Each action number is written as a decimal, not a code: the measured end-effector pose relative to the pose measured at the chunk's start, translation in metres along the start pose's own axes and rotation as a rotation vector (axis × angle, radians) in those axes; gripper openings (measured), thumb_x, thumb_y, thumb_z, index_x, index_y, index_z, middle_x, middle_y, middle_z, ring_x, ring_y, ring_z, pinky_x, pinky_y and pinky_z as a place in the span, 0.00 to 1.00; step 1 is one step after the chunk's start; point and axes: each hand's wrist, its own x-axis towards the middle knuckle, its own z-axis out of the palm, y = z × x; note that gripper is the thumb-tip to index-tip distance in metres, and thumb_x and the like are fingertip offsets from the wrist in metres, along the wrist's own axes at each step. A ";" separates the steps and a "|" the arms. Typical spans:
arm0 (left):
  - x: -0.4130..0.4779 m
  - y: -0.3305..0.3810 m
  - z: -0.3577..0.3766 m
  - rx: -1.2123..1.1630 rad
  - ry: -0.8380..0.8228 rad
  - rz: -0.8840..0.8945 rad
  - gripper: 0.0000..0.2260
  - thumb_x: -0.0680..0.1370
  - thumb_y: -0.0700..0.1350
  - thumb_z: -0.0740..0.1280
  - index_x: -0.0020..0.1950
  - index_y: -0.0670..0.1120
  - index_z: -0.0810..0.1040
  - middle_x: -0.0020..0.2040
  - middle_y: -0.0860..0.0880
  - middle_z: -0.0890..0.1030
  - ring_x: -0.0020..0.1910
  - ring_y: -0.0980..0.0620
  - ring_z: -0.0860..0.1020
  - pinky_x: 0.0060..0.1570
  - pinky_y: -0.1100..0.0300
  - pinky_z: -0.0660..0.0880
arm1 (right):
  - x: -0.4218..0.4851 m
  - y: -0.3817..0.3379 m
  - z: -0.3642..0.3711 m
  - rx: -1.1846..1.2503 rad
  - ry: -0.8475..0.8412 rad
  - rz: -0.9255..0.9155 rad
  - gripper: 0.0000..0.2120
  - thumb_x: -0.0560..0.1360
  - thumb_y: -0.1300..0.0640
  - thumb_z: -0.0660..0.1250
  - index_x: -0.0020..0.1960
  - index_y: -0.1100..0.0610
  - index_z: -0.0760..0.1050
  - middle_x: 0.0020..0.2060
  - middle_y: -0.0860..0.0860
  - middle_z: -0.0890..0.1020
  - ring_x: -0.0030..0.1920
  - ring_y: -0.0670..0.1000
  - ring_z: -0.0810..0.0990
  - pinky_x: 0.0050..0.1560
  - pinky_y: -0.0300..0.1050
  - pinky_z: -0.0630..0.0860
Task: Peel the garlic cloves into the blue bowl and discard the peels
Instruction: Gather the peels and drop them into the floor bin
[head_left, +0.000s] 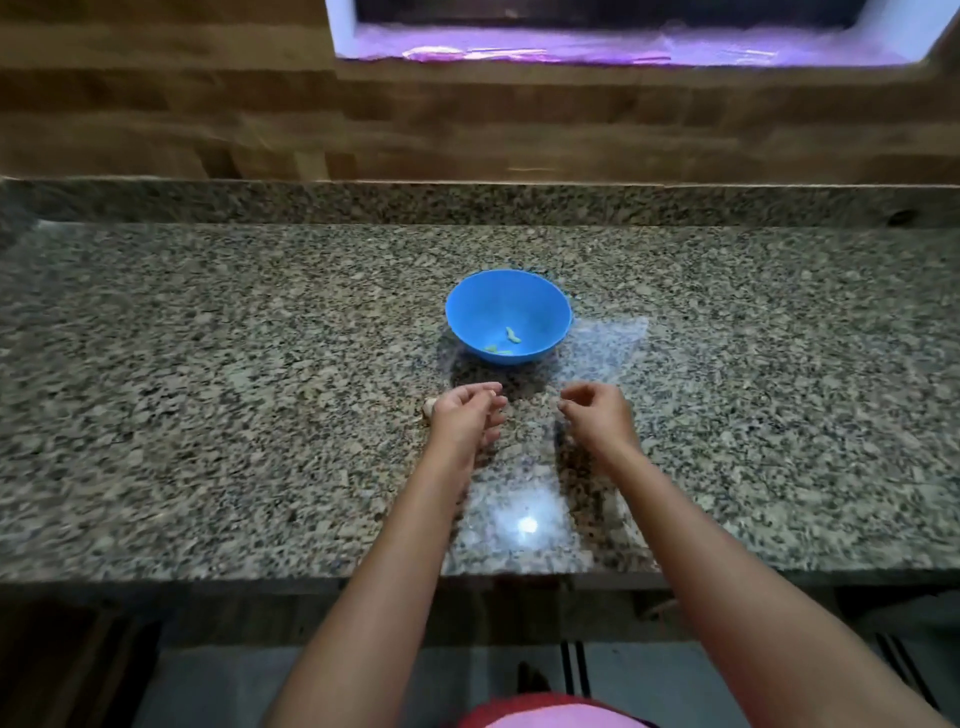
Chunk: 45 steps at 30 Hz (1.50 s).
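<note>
Nearest you, both forearms reach out over the front edge of the bench and draw in toward each other. Your hands float low over the stone, a little apart and level with one another.

Your left hand has its fingers curled and its tips drawn toward the thumb. Your right hand mirrors it, with its fingertips bunched as if in a pinch. Both look set to hold something small. The picture is too soft to tell whether either one really has a clove or a scrap of skin between its tips.

A pale lump, probably unpeeled garlic, lies on the bench, showing just past the outer side of your left hand.

Just beyond your hands the blue bowl stands upright on the stone. A few pale peeled cloves lie at its bottom.

By my reading you are in the middle of the peeling, between one clove and the next, with some already in the bowl and at least one piece waiting. No bin shows in view.

The next move calls for a fine fingertip grip. If a clove is in hand, strip its skin and drop it forward into the bowl. If not, take up the lump by your left hand, and keep the peels out of the bowl.
</note>
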 end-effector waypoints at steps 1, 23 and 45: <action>0.003 -0.002 0.004 0.014 0.002 -0.005 0.09 0.80 0.36 0.59 0.44 0.44 0.75 0.38 0.47 0.77 0.31 0.55 0.73 0.26 0.67 0.69 | 0.004 0.004 -0.006 -0.052 -0.018 -0.020 0.10 0.74 0.62 0.68 0.54 0.62 0.80 0.50 0.56 0.83 0.52 0.53 0.80 0.55 0.43 0.72; 0.038 0.001 0.003 0.250 -0.023 0.094 0.07 0.79 0.36 0.60 0.47 0.43 0.76 0.41 0.46 0.78 0.33 0.55 0.75 0.31 0.66 0.73 | 0.015 -0.017 0.016 -0.153 0.036 -0.311 0.03 0.75 0.57 0.65 0.44 0.57 0.73 0.43 0.52 0.75 0.43 0.49 0.74 0.42 0.41 0.69; 0.036 -0.014 -0.039 1.427 0.252 0.560 0.10 0.79 0.50 0.61 0.56 0.46 0.76 0.57 0.49 0.70 0.56 0.52 0.67 0.53 0.62 0.62 | -0.019 -0.021 0.040 0.153 -0.050 -0.263 0.08 0.79 0.59 0.62 0.54 0.55 0.78 0.34 0.48 0.78 0.26 0.38 0.72 0.28 0.31 0.67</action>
